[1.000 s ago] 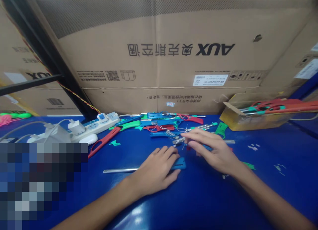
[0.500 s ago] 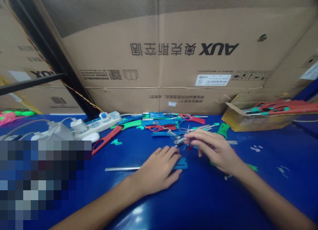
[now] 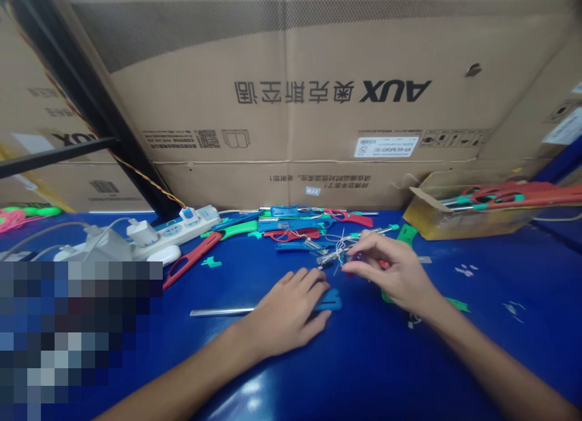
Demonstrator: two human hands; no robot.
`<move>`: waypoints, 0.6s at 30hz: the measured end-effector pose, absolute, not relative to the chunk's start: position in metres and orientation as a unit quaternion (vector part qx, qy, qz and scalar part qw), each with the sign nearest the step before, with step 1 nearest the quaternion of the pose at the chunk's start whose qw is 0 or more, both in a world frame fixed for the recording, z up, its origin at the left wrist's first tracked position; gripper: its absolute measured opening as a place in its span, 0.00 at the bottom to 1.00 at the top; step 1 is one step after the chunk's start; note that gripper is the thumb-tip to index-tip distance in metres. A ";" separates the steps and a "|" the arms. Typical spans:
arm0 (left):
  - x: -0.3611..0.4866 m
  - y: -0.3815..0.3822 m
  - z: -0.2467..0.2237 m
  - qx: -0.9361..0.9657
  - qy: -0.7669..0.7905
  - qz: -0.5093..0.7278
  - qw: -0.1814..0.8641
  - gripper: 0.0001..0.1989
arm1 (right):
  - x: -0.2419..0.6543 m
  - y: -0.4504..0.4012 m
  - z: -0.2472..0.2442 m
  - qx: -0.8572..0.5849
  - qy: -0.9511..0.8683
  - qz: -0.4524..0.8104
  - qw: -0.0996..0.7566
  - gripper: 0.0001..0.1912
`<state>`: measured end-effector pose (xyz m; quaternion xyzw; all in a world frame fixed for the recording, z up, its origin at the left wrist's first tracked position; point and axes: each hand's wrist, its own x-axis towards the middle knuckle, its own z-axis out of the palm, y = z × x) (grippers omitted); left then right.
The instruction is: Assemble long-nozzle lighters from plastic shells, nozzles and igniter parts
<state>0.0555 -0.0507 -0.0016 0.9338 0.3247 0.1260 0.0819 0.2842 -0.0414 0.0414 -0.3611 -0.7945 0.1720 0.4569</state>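
While the left hand (image 3: 291, 315) grips a blue lighter (image 3: 333, 300) below centre, the right hand (image 3: 398, 272) pinches a small purple piece (image 3: 359, 256) right of centre, seemingly needing careful clearance from nearby white wires (image 3: 339, 251).

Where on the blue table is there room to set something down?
The table is bare between the forearms, and on the near side of the white scraps. It's crowded along the cardboard, with coloured handles and wires.

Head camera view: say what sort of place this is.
Probably a small hand-assembly workstation: a glossy blue tabletop with scattered red, green and blue plastic handles, and a white plastic power strip beside them.
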 end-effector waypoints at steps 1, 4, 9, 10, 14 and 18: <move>0.056 -0.051 -0.001 0.933 0.325 0.126 0.085 0.17 | 0.285 -0.041 0.041 -0.361 -0.794 0.176 0.457 0.08; 0.056 -0.051 -0.002 0.933 0.327 0.129 0.085 0.17 | 0.284 -0.041 0.041 -0.358 -0.794 0.175 0.458 0.09; 0.056 -0.050 -0.002 0.933 0.322 0.134 0.082 0.17 | 0.280 -0.040 0.040 -0.363 -0.780 0.148 0.488 0.13; 0.056 -0.050 -0.001 0.934 0.322 0.134 0.083 0.17 | 0.280 -0.040 0.039 -0.364 -0.777 0.143 0.492 0.13; 0.055 -0.050 -0.002 0.934 0.322 0.137 0.075 0.17 | 0.280 -0.041 0.038 -0.357 -0.797 0.139 0.467 0.11; 0.055 -0.051 -0.005 0.934 0.324 0.139 0.054 0.19 | 0.276 -0.044 0.033 -0.331 -0.850 0.179 0.369 0.06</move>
